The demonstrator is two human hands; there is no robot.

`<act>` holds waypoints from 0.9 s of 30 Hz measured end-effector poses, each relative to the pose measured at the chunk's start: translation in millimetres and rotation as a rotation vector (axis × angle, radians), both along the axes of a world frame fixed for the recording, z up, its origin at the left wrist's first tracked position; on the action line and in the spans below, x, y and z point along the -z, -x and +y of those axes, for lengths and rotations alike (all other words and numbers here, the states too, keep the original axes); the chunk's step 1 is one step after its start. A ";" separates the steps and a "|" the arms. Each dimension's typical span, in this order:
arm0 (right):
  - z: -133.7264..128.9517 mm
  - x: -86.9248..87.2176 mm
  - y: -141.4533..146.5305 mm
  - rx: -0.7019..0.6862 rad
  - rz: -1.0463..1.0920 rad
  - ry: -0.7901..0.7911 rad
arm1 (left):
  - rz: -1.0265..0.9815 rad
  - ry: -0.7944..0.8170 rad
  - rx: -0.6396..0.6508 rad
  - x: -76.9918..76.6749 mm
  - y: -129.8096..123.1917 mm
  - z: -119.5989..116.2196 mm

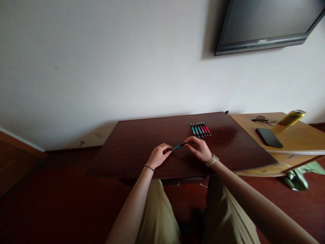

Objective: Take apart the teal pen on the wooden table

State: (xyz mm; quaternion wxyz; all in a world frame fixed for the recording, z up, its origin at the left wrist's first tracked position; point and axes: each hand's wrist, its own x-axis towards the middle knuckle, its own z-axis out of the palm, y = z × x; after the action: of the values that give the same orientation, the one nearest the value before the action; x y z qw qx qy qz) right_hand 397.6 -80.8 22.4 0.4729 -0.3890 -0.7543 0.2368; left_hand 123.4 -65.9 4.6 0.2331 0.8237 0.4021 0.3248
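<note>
A blue pen with black ends (178, 146) is stretched between my two hands, low over the dark wooden table (142, 135). My left hand (159, 154) pinches its left end, with a beaded bracelet on that wrist. At the other end, the fingers of my right hand (199, 149) are closed on the pen; a pale watch band circles this wrist. Just beyond my right hand lies a neat row of several pens (200, 129), blue on the left and red or pink on the right, side by side on the tabletop.
To the right stands a lighter wooden desk (243, 125) bearing a black phone (269, 137), a dark cable (262, 119) and a yellow can (293, 117). A television (266, 27) hangs on the wall above. Green cloth (299, 178) lies below the desk.
</note>
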 end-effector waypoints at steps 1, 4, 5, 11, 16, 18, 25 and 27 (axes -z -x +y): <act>-0.3 -5.4 4.2 -0.031 0.040 0.038 | -0.004 0.010 -0.001 0.6 -0.1 0.1; 0.2 -22.3 17.3 -0.106 0.091 0.106 | -0.020 0.040 -0.009 2.2 -0.4 0.3; 1.2 -27.0 21.0 -0.098 0.092 0.105 | -0.025 0.048 -0.014 2.5 -0.5 0.2; 15.7 -41.7 28.9 -0.017 0.029 0.074 | -0.030 0.067 -0.025 1.7 -0.8 -0.9; 22.2 -51.4 24.0 0.040 0.025 0.030 | -0.020 0.066 -0.024 1.7 -0.9 -0.2; 21.7 -56.3 23.3 0.036 0.014 0.018 | -0.015 0.060 -0.023 2.1 -1.0 0.3; 18.3 -74.8 21.3 0.037 0.072 -0.075 | -0.017 0.053 -0.029 4.5 -0.7 1.0; 17.6 -77.7 18.4 0.071 0.156 -0.091 | -0.017 0.059 -0.035 5.0 -0.4 1.1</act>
State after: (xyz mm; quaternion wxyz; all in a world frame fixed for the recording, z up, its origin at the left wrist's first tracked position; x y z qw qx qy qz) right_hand 379.2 -63.2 100.1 0.5555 -0.3741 -0.7108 0.2151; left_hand 123.8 -64.9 -0.4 0.2548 0.8064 0.4240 0.3240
